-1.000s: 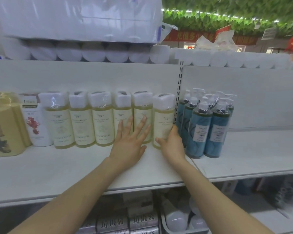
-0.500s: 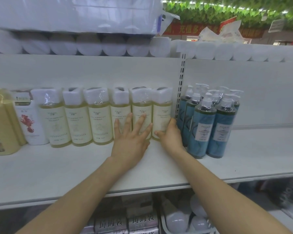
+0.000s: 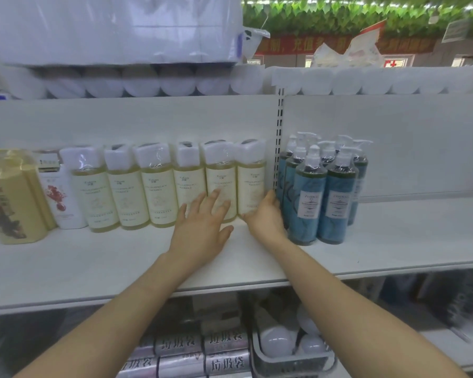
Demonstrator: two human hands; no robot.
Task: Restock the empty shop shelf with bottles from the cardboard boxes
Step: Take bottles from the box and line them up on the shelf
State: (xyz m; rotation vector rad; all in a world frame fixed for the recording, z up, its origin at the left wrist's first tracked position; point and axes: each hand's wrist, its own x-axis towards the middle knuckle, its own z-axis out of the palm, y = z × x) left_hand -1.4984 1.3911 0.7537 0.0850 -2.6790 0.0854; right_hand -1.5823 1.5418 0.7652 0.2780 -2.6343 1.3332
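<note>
A row of several pale yellow bottles with white caps stands at the back of the white shelf (image 3: 93,263). My left hand (image 3: 202,225) lies flat with straight fingers against the front of the second bottle from the right (image 3: 220,184). My right hand (image 3: 265,216) curls its thumb and fingers round the base of the rightmost yellow bottle (image 3: 251,181), next to the shelf upright.
A cluster of blue pump bottles (image 3: 322,192) stands just right of my right hand. A yellow pack (image 3: 11,197) and a white bottle with red print (image 3: 58,195) sit at the left. Paper rolls (image 3: 137,80) fill the shelf above; a grey basket (image 3: 290,358) sits below.
Both hands have pushed the two right-hand yellow bottles back, in line with the row. The camera has moved closer.
</note>
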